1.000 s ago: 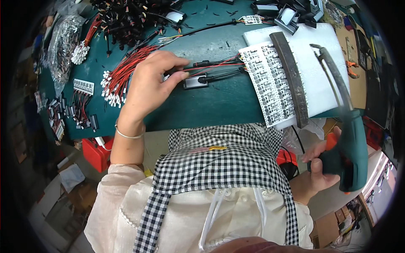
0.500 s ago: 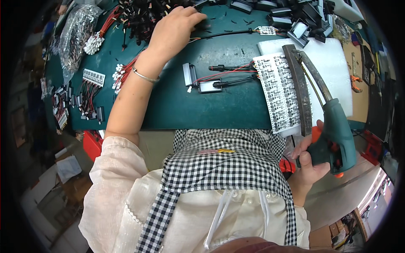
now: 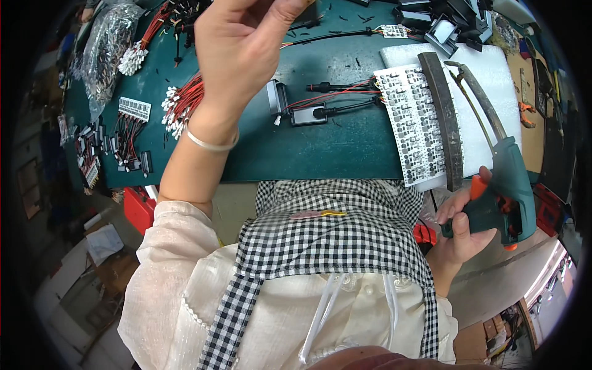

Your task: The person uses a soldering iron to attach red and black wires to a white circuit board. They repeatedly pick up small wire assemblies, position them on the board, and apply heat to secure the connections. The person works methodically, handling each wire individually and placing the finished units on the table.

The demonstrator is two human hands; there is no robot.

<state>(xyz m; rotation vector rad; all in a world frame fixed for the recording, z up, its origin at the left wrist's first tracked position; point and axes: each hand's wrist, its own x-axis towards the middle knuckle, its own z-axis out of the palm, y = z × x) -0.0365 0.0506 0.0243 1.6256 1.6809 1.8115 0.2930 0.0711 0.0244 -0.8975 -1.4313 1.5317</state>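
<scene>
My left hand (image 3: pixel 240 52) is raised at the far edge of the picture, thumb and fingers drawn together. Its fingertips are partly cut off, and a blurred dark piece shows beside them. My right hand (image 3: pixel 459 231) grips the handle of a green soldering gun (image 3: pixel 512 179) with an orange trigger. The gun's tip points away, over a white foam pad (image 3: pixel 493 80). On the pad's left side lies a white circuit board panel (image 3: pixel 410 123), pressed under a dark metal bar (image 3: pixel 443 117). Red and black leads run from the panel to a small grey-black housing (image 3: pixel 308 115).
A second housing (image 3: pixel 276 98) stands beside the leads. Bundled red wires with white plugs (image 3: pixel 179 105) lie left. Wired boards (image 3: pixel 134 109) and a clear bag (image 3: pixel 111 49) are farther left. Black housings (image 3: pixel 441 28) pile up at the back right. A black cable (image 3: pixel 333 38) crosses behind.
My left hand has lifted from the pile of black cables, rising closer and higher in the picture, with its fingers drawn together. My right hand still holds the soldering gun. The view has shifted slightly.
</scene>
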